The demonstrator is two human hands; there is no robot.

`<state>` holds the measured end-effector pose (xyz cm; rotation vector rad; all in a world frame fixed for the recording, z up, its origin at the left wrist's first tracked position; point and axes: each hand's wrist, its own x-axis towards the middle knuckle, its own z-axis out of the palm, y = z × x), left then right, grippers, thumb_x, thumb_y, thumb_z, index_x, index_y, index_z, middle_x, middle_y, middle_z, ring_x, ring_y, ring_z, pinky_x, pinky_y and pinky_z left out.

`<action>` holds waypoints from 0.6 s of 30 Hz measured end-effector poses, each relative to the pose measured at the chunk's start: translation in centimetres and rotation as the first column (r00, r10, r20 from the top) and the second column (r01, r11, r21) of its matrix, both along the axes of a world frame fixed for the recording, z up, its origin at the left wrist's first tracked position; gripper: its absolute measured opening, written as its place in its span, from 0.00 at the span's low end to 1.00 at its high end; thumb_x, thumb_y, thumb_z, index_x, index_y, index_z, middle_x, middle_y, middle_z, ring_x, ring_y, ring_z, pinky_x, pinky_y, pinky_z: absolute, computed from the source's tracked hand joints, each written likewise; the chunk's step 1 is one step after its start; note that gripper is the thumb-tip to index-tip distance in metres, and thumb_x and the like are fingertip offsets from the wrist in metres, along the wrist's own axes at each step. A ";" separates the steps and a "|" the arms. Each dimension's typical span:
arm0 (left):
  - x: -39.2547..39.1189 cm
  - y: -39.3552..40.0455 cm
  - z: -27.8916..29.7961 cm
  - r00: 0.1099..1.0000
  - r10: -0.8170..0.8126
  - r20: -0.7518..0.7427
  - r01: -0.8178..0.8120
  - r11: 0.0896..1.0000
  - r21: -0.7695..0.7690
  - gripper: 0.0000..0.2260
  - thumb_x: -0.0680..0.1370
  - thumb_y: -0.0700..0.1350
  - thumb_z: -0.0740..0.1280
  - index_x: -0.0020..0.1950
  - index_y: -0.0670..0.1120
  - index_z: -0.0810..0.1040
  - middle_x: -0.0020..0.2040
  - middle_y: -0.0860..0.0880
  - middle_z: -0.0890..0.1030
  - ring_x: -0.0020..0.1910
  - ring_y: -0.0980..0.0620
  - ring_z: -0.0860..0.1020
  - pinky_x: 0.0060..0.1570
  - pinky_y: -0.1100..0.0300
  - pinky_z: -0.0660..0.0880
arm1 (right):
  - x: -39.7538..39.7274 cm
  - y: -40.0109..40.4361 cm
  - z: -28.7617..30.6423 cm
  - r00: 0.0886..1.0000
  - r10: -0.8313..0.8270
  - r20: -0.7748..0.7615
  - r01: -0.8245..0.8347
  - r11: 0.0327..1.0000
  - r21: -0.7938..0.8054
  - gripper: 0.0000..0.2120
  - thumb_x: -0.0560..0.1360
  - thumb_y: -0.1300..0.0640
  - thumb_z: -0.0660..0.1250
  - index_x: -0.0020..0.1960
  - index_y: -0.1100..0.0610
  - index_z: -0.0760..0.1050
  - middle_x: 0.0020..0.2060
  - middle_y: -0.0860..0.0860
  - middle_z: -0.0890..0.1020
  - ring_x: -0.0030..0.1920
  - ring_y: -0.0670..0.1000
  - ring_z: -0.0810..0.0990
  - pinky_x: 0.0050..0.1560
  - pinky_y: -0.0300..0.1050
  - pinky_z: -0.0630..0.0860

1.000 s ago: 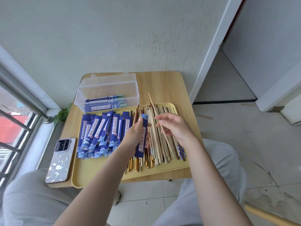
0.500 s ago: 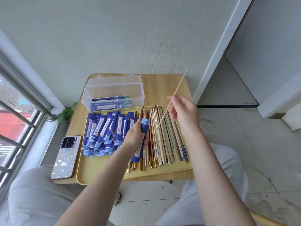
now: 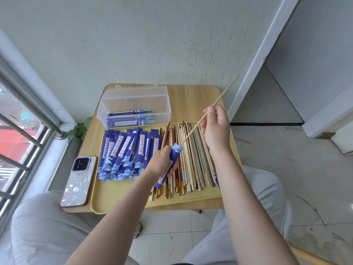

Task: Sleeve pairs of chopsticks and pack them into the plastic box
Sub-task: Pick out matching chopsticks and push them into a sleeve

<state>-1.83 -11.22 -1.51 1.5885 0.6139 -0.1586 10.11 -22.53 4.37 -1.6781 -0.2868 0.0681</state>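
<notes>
Wooden bench point(image 3: 193, 104) is carrying a yellow tray point(image 3: 122, 199). Clear plastic box point(image 3: 133, 104) is sitting open at the tray's far edge, a few sleeved pairs lying inside. Loose chopsticks point(image 3: 193, 159) are filling the tray's right half, blue sleeves point(image 3: 124, 152) piling on the left. Phone point(image 3: 78, 180) is lying left of the tray. Left hand point(image 3: 162, 161) is gripping one sleeve point(image 3: 169, 165), fingers curled round it. Right hand point(image 3: 216, 129) is pinching a light chopstick point(image 3: 223, 94), its tip touching the sleeve mouth.

Open-topped box point(image 3: 133, 104), wall close behind.
</notes>
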 end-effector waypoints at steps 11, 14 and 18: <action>0.4 -0.2 0.8 0.986 0.078 0.144 -0.054 0.984 -0.167 0.24 0.82 0.62 0.59 0.47 0.40 0.73 0.30 0.46 0.71 0.23 0.51 0.65 0.26 0.60 0.66 | -0.9 0.0 -1.2 0.925 0.291 -0.243 -0.344 0.914 -0.216 0.05 0.79 0.61 0.66 0.53 0.58 0.79 0.43 0.57 0.84 0.39 0.55 0.83 0.41 0.48 0.82; 0.3 0.0 0.6 0.976 0.019 0.218 0.010 0.991 -0.134 0.17 0.80 0.52 0.69 0.56 0.39 0.72 0.31 0.45 0.71 0.24 0.50 0.66 0.25 0.61 0.65 | -0.8 -0.4 -1.4 0.925 0.244 -0.292 -0.299 0.940 -0.163 0.29 0.76 0.65 0.68 0.73 0.52 0.64 0.46 0.58 0.84 0.41 0.52 0.84 0.44 0.48 0.84; 0.6 -0.5 1.0 0.981 0.024 0.192 -0.004 0.994 -0.107 0.12 0.82 0.50 0.65 0.56 0.42 0.79 0.36 0.46 0.77 0.29 0.52 0.75 0.29 0.61 0.71 | -0.4 -1.4 -1.4 0.935 0.240 -0.262 -0.299 0.930 -0.216 0.52 0.75 0.65 0.71 0.80 0.40 0.38 0.44 0.59 0.83 0.37 0.49 0.81 0.42 0.47 0.82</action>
